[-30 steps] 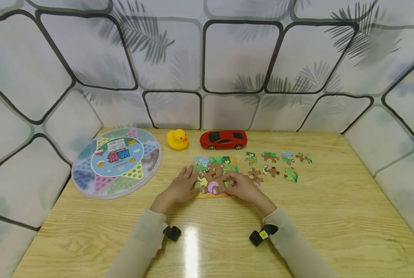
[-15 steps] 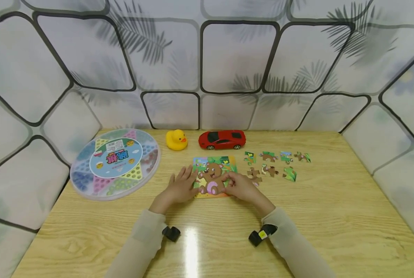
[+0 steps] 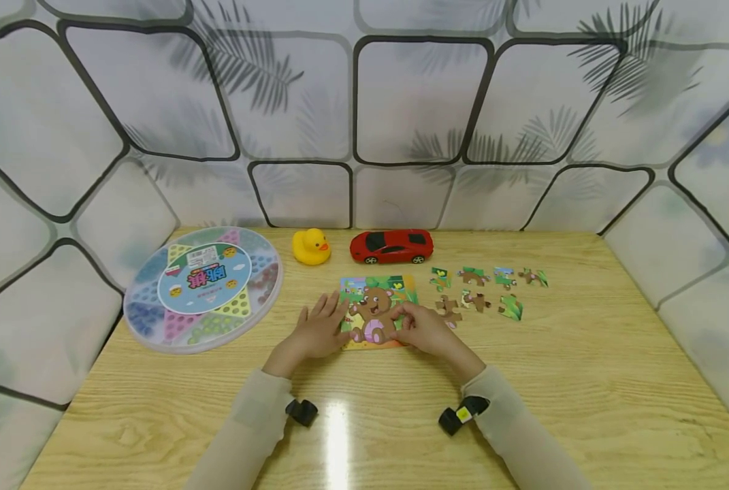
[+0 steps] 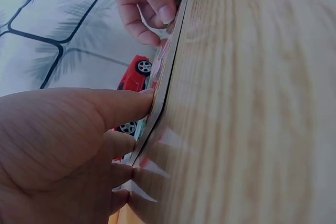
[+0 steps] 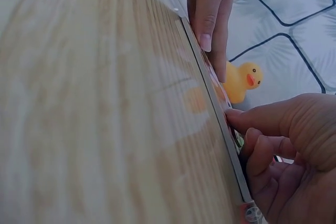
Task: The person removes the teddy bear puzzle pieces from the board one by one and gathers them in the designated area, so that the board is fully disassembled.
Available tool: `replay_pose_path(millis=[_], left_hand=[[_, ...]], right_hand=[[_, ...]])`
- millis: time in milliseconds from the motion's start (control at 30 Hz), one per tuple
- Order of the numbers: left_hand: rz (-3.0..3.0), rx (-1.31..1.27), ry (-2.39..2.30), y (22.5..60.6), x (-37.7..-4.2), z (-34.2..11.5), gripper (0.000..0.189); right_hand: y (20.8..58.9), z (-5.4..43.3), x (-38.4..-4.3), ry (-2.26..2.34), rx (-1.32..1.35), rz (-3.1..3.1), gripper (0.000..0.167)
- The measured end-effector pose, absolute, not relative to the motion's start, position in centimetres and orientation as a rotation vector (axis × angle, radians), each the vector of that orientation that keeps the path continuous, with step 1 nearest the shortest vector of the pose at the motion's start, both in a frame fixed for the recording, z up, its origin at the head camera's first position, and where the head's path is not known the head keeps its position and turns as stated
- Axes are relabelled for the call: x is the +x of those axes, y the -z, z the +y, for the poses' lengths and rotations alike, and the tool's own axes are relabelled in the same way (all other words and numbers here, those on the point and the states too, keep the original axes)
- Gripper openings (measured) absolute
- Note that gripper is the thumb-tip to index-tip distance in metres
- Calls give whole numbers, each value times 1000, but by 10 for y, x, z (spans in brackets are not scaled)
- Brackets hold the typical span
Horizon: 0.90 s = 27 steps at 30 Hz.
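A bear jigsaw puzzle (image 3: pixel 373 299) lies flat on the table between both hands. My left hand (image 3: pixel 318 333) rests at its left side, fingers spread and fairly straight, thumb on the lower left edge. In the left wrist view, that thumb (image 4: pixel 126 103) presses the rim of the puzzle board. My right hand (image 3: pixel 431 331) is over the right part of the picture, thumb and curled index finger pinching a puzzle piece low against the board; the piece is mostly hidden by the fingers. The right wrist view shows the right thumb (image 5: pixel 257 119) down on the puzzle's surface.
Several loose puzzle pieces (image 3: pixel 474 275) lie to the right of the board, one piece (image 3: pixel 448 307) close to my right hand. Behind stand a yellow rubber duck (image 3: pixel 311 246) and a red toy car (image 3: pixel 391 246). A round Chinese checkers box (image 3: pixel 203 289) lies at the left.
The head view has shifted slightly. Both hands stay in nearly the same place at the puzzle, and the loose pieces have not moved.
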<state>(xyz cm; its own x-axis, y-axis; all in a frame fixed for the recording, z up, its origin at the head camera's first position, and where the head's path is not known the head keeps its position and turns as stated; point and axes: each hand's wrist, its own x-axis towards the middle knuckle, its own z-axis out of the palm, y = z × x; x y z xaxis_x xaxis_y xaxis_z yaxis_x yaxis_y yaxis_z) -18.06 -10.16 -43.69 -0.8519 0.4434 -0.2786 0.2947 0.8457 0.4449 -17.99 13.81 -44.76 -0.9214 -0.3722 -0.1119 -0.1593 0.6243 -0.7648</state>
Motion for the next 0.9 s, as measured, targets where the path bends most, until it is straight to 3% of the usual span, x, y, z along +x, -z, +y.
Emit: replay_pose_path(millis=[400, 700, 900], left_hand=[[2640, 536, -544, 440, -182, -102, 71], [2643, 543, -528, 442, -182, -102, 71], [2643, 534, -519, 441, -183, -102, 72]], right_hand=[[449, 138, -179, 1193, -426, 2632, 27], [453, 140, -177, 1458, -354, 2448, 13], [454, 139, -180, 1555, -280, 2413, 14]])
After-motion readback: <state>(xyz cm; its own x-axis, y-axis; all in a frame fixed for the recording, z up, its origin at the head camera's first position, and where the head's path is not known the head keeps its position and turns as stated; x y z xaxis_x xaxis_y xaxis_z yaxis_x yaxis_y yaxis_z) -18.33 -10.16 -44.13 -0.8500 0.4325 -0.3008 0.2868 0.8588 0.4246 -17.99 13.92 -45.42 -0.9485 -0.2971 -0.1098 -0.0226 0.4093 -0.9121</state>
